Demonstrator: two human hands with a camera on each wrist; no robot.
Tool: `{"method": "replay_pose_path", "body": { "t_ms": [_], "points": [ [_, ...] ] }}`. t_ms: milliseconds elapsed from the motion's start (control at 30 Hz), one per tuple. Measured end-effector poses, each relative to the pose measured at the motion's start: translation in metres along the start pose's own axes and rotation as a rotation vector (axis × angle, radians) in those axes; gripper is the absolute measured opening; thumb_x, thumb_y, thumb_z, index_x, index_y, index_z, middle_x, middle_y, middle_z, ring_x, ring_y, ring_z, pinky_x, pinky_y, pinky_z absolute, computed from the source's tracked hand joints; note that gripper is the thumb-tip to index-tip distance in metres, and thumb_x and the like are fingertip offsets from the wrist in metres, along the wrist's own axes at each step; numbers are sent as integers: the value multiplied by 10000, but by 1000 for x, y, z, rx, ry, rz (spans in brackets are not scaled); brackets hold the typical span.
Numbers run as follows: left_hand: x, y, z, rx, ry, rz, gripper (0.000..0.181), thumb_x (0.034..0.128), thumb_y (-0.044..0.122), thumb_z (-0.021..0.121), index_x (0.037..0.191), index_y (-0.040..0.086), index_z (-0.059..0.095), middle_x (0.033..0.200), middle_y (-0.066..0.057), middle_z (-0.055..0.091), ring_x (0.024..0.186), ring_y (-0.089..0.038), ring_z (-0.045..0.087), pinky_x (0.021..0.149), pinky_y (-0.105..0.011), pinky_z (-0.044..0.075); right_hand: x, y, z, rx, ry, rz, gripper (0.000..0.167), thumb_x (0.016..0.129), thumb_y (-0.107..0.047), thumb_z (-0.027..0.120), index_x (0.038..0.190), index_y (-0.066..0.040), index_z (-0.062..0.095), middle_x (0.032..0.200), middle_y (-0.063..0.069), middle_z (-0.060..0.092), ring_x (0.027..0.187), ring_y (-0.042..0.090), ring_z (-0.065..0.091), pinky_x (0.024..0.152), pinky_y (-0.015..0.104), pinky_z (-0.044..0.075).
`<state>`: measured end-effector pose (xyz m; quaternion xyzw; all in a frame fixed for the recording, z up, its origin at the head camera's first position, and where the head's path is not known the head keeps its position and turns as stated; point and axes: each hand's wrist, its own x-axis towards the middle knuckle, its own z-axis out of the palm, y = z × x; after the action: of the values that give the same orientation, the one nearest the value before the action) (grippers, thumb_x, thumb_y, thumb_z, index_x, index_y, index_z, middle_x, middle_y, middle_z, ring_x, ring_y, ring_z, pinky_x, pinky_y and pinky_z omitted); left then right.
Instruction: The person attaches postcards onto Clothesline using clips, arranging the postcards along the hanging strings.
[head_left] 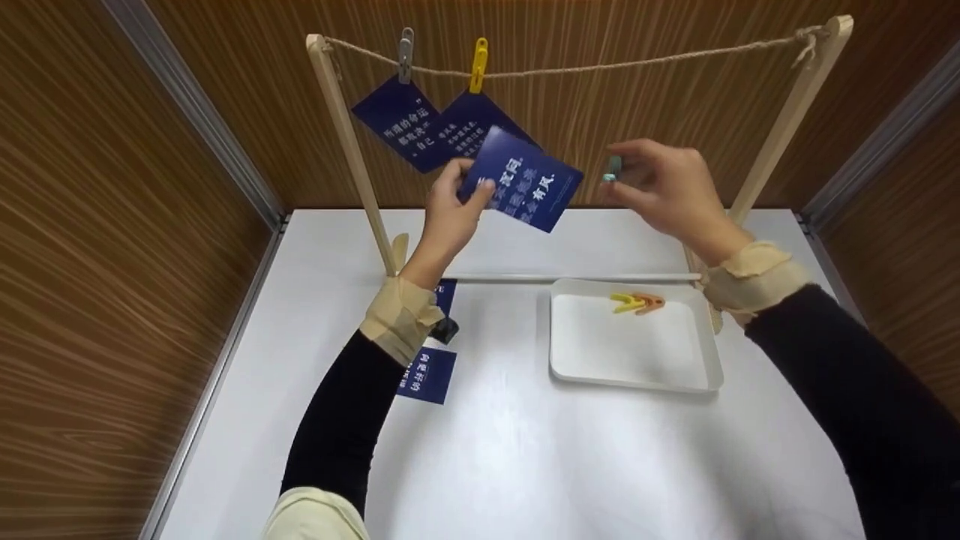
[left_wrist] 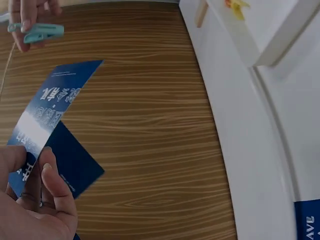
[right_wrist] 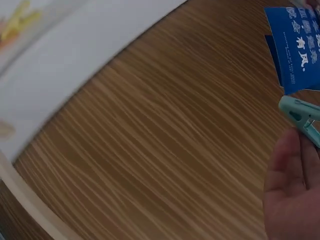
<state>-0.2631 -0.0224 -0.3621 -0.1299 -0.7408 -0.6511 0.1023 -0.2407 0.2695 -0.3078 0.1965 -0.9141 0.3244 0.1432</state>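
My left hand (head_left: 454, 206) pinches a blue card (head_left: 525, 180) with white writing by its left edge, thumb in front. It is raised below the twine (head_left: 585, 69). To the right, my right hand (head_left: 671, 184) holds a teal clothespin (left_wrist: 45, 32) between thumb and fingers, apart from the card; in the right wrist view the clothespin's tip lies just under the card's corner. Two blue cards hang from the twine: one (head_left: 394, 124) under a grey clothespin (head_left: 406, 56), the other (head_left: 469, 124) under a yellow clothespin (head_left: 478, 66). The held card partly covers the second.
Wooden posts (head_left: 791, 112) carry the twine at both ends. A white tray (head_left: 562, 360) on the table holds a yellow clothespin (head_left: 624, 302) and an orange clothespin (head_left: 649, 303). More blue cards (head_left: 433, 375) and a small black object (head_left: 445, 331) lie by my left forearm.
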Motion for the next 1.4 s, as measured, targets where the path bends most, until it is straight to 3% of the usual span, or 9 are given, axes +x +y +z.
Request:
{"method": "replay_pose_path", "body": {
  "t_ms": [67,167,367,600,733,867,1033,1233,1400],
  "points": [
    [8,5,3,-4,18,18,251,978,96,626,1205,15,555,1036,-132,680,900,-176,649,803,-298,552,13,-9,-6,-71,7,-84,414,909,-175,735,1299,-86,629,1183,78,703,976,196,653,787,284,501],
    [18,11,8,-15,48,18,258,974,116,637,1206,31,564,1057,-125,693,914,-169,651,796,-286,537,32,-19,-13,-64,-3,-133,423,895,-122,741,1300,-84,626,1211,78,687,1024,196,634,801,281,497],
    [31,15,17,-109,54,-29,248,987,88,607,1218,19,547,1046,-124,665,893,-172,622,789,-285,538,62,-29,-22,104,4,-28,425,936,-212,706,1344,-148,606,1209,39,687,1002,105,628,836,213,505],
    [38,19,21,-154,59,-86,212,1017,108,560,1219,50,538,1110,-115,628,948,-201,630,770,-311,561,85,-42,-16,295,113,18,326,973,-169,630,1292,-102,631,1183,64,716,994,83,666,925,245,524],
    [39,22,19,-132,57,-61,191,1025,115,543,1207,55,549,1123,-122,614,981,-224,641,802,-350,560,95,-59,-9,352,209,-10,260,983,-128,611,1229,-53,649,1134,75,732,974,64,682,888,217,519],
    [40,24,17,-74,68,-45,202,1034,127,524,1225,68,556,1138,-101,616,1019,-191,622,860,-312,521,105,-71,-7,509,270,-4,191,955,-59,639,1132,7,667,1096,111,727,1040,104,697,917,230,531],
    [44,25,20,-88,68,-68,211,1055,132,463,1255,92,517,1174,-95,608,1057,-191,618,894,-300,515,122,-64,-5,657,304,40,147,922,-27,677,1065,8,687,979,80,745,870,106,705,794,217,533],
    [48,27,26,-73,48,-41,217,1061,110,431,1264,81,501,1176,-108,604,1068,-194,610,901,-300,506,133,-60,5,600,294,55,159,921,-53,687,1071,-4,699,980,54,762,897,73,717,836,206,538],
    [49,26,28,-42,38,-17,201,1057,104,441,1243,89,519,1152,-90,607,1060,-175,595,891,-264,473,123,-73,11,480,243,42,212,953,-89,639,1131,18,686,1095,121,742,970,79,715,912,230,539]
  ]
}}
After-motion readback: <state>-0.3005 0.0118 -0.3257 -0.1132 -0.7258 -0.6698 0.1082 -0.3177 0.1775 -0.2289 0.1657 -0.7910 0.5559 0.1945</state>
